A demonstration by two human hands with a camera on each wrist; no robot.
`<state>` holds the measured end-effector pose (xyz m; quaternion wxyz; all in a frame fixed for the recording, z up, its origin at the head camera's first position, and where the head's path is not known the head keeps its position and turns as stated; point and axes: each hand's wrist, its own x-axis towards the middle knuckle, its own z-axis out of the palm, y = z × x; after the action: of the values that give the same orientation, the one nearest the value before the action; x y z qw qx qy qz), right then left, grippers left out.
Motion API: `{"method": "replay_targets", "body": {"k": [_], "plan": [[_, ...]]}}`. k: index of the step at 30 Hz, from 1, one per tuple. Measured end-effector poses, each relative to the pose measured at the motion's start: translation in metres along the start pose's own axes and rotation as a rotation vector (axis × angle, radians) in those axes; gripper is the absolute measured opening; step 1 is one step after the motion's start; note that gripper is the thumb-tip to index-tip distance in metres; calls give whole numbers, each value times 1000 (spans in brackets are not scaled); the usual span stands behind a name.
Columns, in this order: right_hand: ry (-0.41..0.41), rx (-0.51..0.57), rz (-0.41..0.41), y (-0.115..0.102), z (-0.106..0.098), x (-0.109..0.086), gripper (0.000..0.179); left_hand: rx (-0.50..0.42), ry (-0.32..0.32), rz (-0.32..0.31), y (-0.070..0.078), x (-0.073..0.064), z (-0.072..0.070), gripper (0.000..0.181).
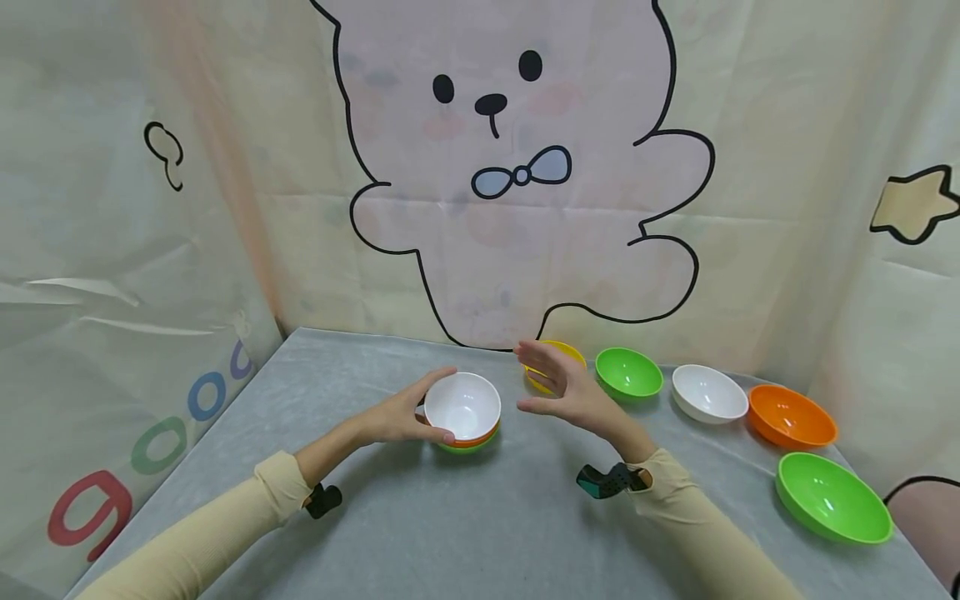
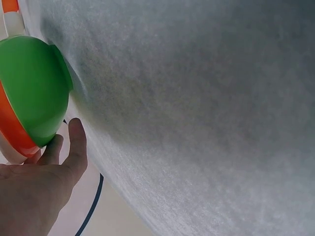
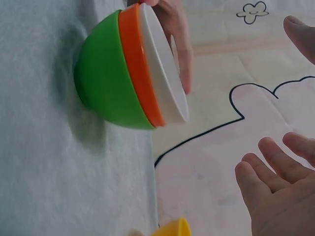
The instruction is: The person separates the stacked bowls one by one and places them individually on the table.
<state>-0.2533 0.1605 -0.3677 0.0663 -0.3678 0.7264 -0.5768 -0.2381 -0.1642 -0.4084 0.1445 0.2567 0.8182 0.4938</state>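
A white bowl (image 1: pixel 462 405) sits nested in an orange bowl (image 3: pixel 135 61), which sits in a green bowl (image 3: pixel 101 73); the stack stands on the table. My left hand (image 1: pixel 405 414) holds the stack at its left side, thumb in front and fingers behind the rim. In the left wrist view, fingertips (image 2: pixel 51 147) lie against the outside of the nested bowls. My right hand (image 1: pixel 573 400) is raised right of the stack, apart from it, fingers spread and holding nothing. It partly hides a yellow bowl (image 1: pixel 566 350) behind it.
Along the table's back right stand a green bowl (image 1: pixel 628 373), a white bowl (image 1: pixel 708 394), an orange bowl (image 1: pixel 792 417) and a larger green bowl (image 1: pixel 832 500). A grey cloth (image 1: pixel 480 533) covers the table. Printed curtains (image 1: pixel 757 150) hang behind and at both sides.
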Motion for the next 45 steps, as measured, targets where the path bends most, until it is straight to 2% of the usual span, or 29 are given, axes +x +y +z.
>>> {"method": "replay_targets", "body": {"k": [11, 21, 29, 35, 45], "plan": [[-84, 5, 45, 15, 24, 13, 85, 8, -6, -10, 2, 3, 1, 101], [-174, 21, 69, 34, 36, 20, 97, 0, -11, -3, 4, 4, 0, 103], [-189, -73, 89, 40, 47, 28, 102, -23, -16, 17, 2, 2, 0, 110], [-165, -206, 114, 40, 52, 34, 109, -17, -10, 34, 2, 0, 0, 100], [-173, -186, 124, 49, 56, 38, 114, 17, -4, 41, -1, -2, -1, 93]]}}
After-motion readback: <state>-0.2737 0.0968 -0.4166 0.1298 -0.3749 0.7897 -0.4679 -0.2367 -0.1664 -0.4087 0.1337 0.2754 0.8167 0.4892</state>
